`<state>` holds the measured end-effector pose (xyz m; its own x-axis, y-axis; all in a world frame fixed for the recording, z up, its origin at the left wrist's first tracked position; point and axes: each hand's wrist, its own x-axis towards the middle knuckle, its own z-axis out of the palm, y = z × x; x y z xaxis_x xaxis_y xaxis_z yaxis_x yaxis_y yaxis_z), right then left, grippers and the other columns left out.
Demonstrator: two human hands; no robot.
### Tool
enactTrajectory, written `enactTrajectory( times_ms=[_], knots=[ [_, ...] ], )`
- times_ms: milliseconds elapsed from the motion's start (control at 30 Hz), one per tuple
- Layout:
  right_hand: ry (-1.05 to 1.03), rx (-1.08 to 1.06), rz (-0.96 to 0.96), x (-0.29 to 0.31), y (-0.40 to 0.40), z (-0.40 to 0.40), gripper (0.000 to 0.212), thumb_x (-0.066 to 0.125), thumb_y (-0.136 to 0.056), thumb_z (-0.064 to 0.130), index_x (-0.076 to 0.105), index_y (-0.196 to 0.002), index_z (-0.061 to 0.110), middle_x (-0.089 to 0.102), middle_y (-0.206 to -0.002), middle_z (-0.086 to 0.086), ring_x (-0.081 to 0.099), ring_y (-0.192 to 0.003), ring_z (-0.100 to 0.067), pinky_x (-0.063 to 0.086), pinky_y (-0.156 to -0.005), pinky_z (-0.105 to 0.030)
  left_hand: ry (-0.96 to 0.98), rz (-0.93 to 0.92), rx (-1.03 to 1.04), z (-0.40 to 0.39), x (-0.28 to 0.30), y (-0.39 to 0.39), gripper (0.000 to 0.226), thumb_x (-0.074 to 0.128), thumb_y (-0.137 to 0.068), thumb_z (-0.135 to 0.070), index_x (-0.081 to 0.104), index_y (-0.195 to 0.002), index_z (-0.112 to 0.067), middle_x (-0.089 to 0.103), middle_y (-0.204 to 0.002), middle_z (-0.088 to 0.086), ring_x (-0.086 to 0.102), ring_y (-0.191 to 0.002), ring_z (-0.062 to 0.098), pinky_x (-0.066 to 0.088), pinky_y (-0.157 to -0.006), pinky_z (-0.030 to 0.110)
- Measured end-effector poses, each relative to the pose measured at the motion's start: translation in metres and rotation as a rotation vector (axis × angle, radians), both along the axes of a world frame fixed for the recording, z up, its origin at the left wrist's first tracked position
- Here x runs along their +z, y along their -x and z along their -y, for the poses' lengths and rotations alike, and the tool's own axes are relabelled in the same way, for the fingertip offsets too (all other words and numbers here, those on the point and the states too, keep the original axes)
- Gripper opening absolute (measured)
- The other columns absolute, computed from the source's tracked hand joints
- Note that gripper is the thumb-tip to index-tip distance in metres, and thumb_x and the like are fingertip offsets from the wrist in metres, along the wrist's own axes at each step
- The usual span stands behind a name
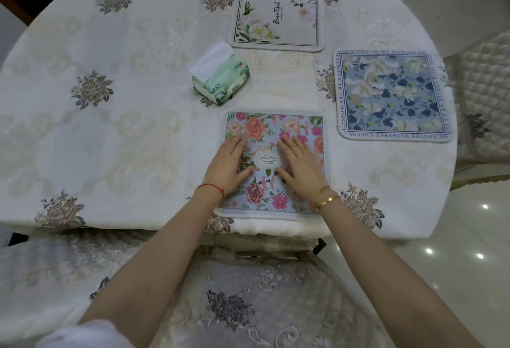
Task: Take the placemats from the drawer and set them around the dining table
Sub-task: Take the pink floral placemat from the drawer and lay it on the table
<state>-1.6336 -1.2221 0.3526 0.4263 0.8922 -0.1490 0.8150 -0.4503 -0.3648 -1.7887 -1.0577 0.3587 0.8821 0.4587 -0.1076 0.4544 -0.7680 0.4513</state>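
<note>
3 placemats on the table [82, 132], 1 tissue pack, 2 hands. Left to right: tissue pack [220, 78], green wrap w/ red logo marks too small to read, white sheet sticking out the top, sits beyond the left hand [227, 165] & up-left of it. Left hand lies flat, fingers spread, palm down on the left half of the pink-floral placemat [276, 132]; red string on that wrist. Mat's centre badge reads "GARDEN", showing between the two hands. Mat lies at the near table edge, right in front of the person. Straight beyond the hands, far side: white-floral placemat [277, 13], script "Beautiful". Right hand [299, 167] also flat & open, pressed on the mat's right half, apart from the left hand; gold bangles on the wrist. Right of & beyond the right hand: blue-floral placemat [392, 93], border text partly legible: "...WATCH IN MY MEMO...", "...LOSSOM ARE MY HEARTBREA...", "WITHERED CHERRY". Embroidered cloth covers the table. Padded chair [248, 306] below the forearms, between person & table; another quilted chair [485, 93] far right.
</note>
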Motion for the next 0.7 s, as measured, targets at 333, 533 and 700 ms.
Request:
enactTrajectory(
  times_ms=[333, 533, 700],
  knots=[
    [-0.046, -0.111, -0.054, -0.012, -0.029, 0.043, 0.07, 0.039, -0.097, 0.054, 0.017, -0.154, 0.019, 0.012, -0.16, 0.004, 0.004, -0.149, -0.011, 0.001, -0.121, -0.029, -0.021, 0.033, 0.013, -0.028, -0.017, 0.01, 0.083, 0.059, -0.086, -0.052, 0.022, -0.151, -0.014, 0.023, -0.157, 0.002, 0.02, -0.144, 0.017, 0.02, -0.118, 0.03],
    [-0.113, -0.121, -0.036, -0.005, -0.043, 0.008, 0.067, 0.042, -0.099, 0.048, 0.021, -0.153, 0.015, 0.018, -0.16, -0.001, 0.004, -0.149, -0.018, 0.004, -0.122, -0.036, -0.041, 0.079, 0.008, -0.039, -0.013, -0.015, 0.071, 0.055, -0.092, -0.045, 0.029, -0.149, -0.012, 0.027, -0.155, 0.007, 0.022, -0.144, 0.022, 0.02, -0.119, 0.036],
    [-0.044, -0.008, -0.045, -0.009, -0.049, -0.065, 0.064, 0.042, -0.099, 0.043, 0.02, -0.153, 0.016, 0.015, -0.161, -0.003, 0.001, -0.15, -0.02, -0.001, -0.122, -0.036, -0.012, 0.032, -0.054, -0.047, -0.011, -0.063, 0.07, 0.049, -0.095, -0.042, 0.022, -0.151, -0.01, 0.02, -0.159, 0.008, 0.011, -0.147, 0.023, 0.01, -0.121, 0.035]
  ],
)
